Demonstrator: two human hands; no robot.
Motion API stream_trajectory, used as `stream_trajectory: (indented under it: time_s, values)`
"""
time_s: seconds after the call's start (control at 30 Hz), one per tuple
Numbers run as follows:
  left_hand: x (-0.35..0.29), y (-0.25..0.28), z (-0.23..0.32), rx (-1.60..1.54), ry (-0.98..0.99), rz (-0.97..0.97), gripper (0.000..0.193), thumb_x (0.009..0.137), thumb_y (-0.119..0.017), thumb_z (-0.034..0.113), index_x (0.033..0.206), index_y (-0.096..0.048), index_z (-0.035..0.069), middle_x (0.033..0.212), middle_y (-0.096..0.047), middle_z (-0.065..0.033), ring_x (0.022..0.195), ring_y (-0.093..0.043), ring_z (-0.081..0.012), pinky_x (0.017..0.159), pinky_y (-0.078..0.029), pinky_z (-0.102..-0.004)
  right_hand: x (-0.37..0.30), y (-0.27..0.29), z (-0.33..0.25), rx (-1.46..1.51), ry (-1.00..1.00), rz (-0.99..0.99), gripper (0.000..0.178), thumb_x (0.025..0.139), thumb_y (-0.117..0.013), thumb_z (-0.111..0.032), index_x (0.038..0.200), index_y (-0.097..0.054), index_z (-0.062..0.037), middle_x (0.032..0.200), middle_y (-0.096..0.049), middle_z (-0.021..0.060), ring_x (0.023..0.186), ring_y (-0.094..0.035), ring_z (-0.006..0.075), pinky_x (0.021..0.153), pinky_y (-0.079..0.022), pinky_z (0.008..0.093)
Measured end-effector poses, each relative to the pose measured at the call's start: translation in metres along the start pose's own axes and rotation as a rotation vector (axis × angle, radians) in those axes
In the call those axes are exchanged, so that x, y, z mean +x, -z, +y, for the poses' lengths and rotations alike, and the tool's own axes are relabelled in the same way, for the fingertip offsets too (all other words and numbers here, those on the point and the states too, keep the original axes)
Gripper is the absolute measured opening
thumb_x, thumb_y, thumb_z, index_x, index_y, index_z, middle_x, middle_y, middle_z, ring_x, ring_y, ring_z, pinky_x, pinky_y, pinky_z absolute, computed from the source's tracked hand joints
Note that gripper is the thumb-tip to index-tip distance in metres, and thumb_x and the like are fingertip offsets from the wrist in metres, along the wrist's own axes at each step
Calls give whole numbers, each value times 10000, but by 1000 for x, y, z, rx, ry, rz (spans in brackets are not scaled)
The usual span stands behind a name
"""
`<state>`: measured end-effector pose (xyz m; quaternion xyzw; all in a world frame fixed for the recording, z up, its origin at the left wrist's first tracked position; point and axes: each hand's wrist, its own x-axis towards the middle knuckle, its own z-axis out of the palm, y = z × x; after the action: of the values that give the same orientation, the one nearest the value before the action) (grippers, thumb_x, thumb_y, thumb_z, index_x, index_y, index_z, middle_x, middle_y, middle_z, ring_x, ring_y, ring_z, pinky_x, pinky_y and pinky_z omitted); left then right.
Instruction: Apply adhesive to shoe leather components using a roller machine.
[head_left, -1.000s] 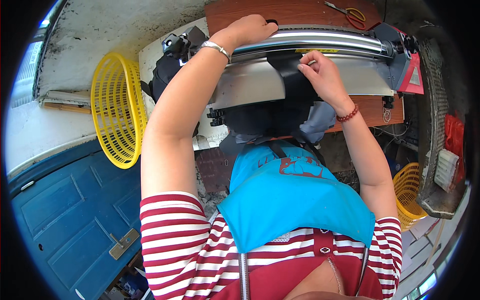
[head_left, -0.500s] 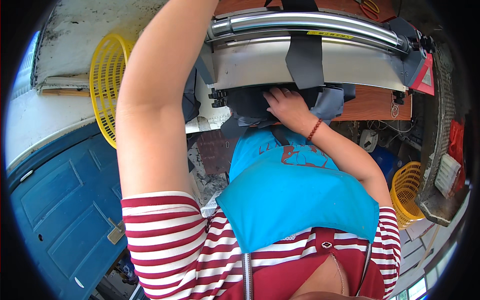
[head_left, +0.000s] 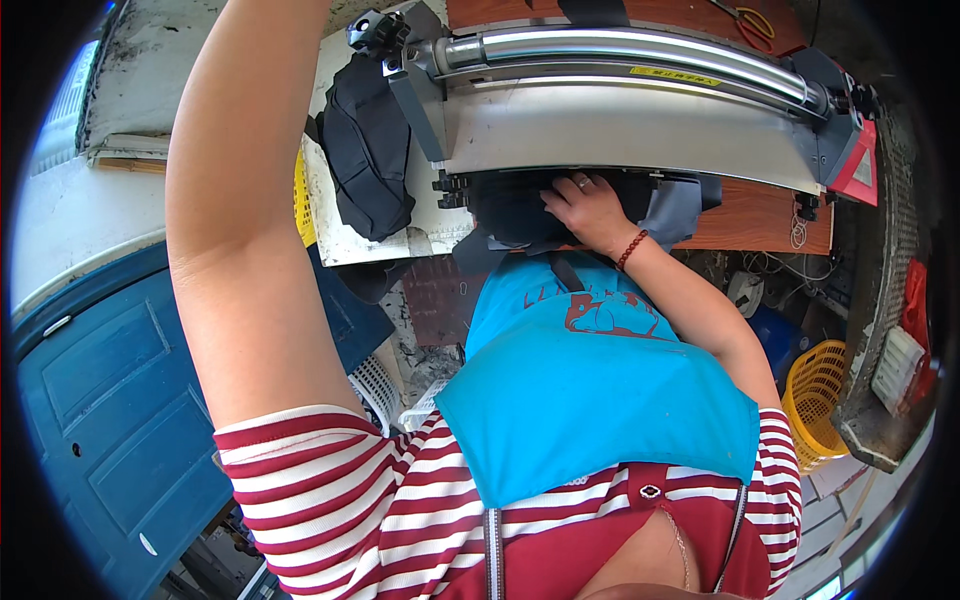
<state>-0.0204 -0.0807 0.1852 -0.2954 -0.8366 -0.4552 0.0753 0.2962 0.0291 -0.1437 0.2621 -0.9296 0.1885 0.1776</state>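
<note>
My left arm point(head_left: 240, 230) reaches up past the top edge, so its hand is out of sight. Beneath the front edge of a roller machine point(head_left: 620, 125), my right hand point(head_left: 592, 212) lies on a pile of thin dark sheet pieces point(head_left: 515, 210). Its fingers are extended over the pile, with the thumb apart and the fingertips partly hard to see against the dark material. Grey pieces point(head_left: 668, 212) stick out to the right of that hand. Behind the metal roller, part of a dark piece point(head_left: 596, 10) shows at the top.
Left of the machine, a black folded bundle point(head_left: 368, 150) lies on a white surface point(head_left: 435, 225). A yellow basket point(head_left: 304, 205) is mostly hidden behind my left arm. Another yellow basket point(head_left: 815, 400) stands low at the right. Scissors point(head_left: 752, 28) lie beyond the machine.
My left arm has swung left, uncovering the black bundle. The dark strip that hung over the machine's front plate is gone from there. My right hand remains on the pile, barely shifted.
</note>
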Motion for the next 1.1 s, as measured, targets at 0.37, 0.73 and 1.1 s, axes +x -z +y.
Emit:
stream_trajectory:
  time_s: [0.37,0.73,1.1]
  values:
    - [-6,-57,-75,461,-463,103,425,887,-510,-18,1222,-749,91,977,-752,-202,845,-717,-340,757,-567,-449,16,47,-2,172,14,146,167,822,-699,-113,988,-703,-93,935,-685,34,851,-650,235,737,-515,371]
    - [-86,-138,-87,331,191,-716,331,871,-611,358,868,-775,71,901,-731,-197,816,-676,-369,791,-532,-447,54,146,60,742,-868,188,116,970,-661,-82,1061,-617,-24,743,-669,63,643,-601,112,603,-463,285]
    - [-58,-150,-107,40,421,-535,244,878,-733,205,836,-739,-35,789,-693,-122,744,-631,-211,651,-507,-399,41,143,23,35,-107,375,207,817,-789,-102,986,-670,-113,881,-678,54,773,-695,250,626,-544,388]
